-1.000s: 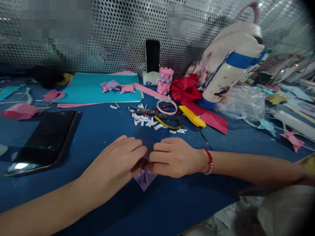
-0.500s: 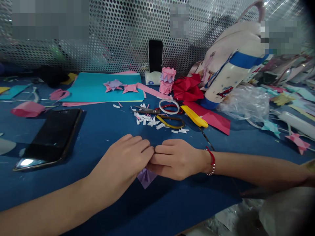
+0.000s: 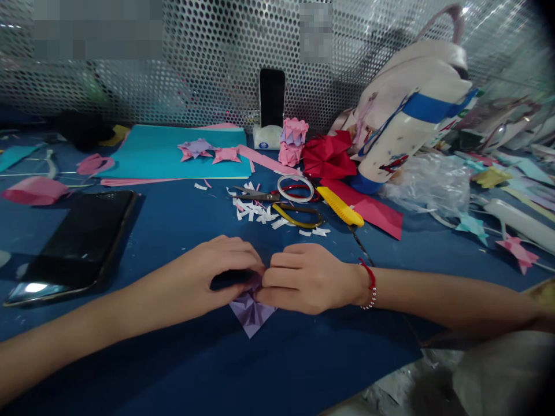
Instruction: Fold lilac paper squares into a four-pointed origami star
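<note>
A creased piece of purple origami paper (image 3: 252, 315) shows below my fingers, one corner pointing towards me; its upper part is hidden by my hands. My left hand (image 3: 229, 266) pinches its upper left side, thumb and fingers curved with a gap behind the tips. Pressed close beside it, my right hand (image 3: 303, 279) has its fingers curled and holds the paper's right side between thumb and forefinger. Beyond my hands lie scissors (image 3: 299, 215) among white paper scraps (image 3: 260, 214), with a yellow cutter (image 3: 341, 206) to their right.
A phone (image 3: 78, 242) lies at left. Teal sheets (image 3: 151, 153) carry folded paper stars (image 3: 197, 149). Behind are a standing phone (image 3: 272, 97), a red paper flower (image 3: 330, 156), a bottle (image 3: 401, 136) and a pale bag (image 3: 416, 63). A plastic bag (image 3: 433, 182) sits at right.
My left hand has turned and its thumb has opened away from the fingers, so more of the purple paper shows. My right hand keeps its grip. The view has shifted slightly.
</note>
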### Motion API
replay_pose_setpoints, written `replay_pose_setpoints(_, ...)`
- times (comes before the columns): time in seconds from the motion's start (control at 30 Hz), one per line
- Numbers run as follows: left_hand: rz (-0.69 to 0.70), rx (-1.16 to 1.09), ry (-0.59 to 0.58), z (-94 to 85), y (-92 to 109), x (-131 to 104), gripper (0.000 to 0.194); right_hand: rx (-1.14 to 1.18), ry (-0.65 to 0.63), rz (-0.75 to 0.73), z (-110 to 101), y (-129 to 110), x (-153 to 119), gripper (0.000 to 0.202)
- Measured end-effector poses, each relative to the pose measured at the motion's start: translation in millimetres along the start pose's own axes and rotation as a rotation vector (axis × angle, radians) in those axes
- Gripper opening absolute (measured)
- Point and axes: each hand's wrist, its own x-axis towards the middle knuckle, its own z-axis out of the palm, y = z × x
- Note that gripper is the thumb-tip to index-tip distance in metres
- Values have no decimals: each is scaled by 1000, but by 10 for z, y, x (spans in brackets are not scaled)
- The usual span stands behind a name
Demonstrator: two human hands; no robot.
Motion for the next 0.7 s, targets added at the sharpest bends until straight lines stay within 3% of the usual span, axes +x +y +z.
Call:
replay_pose_setpoints(0.43,-32,-216,8,0,-230,-74,16,32,-46,47,30,63,-83,17)
replay_pose_setpoints(0.53,-23,-237,26,31,-265,-62,8,13,-24,67,40,68,-76,19)
replay_pose_setpoints(0.7,-31,-254,34,68,-299,-39,10,52,16,89,53,75,-58,27)
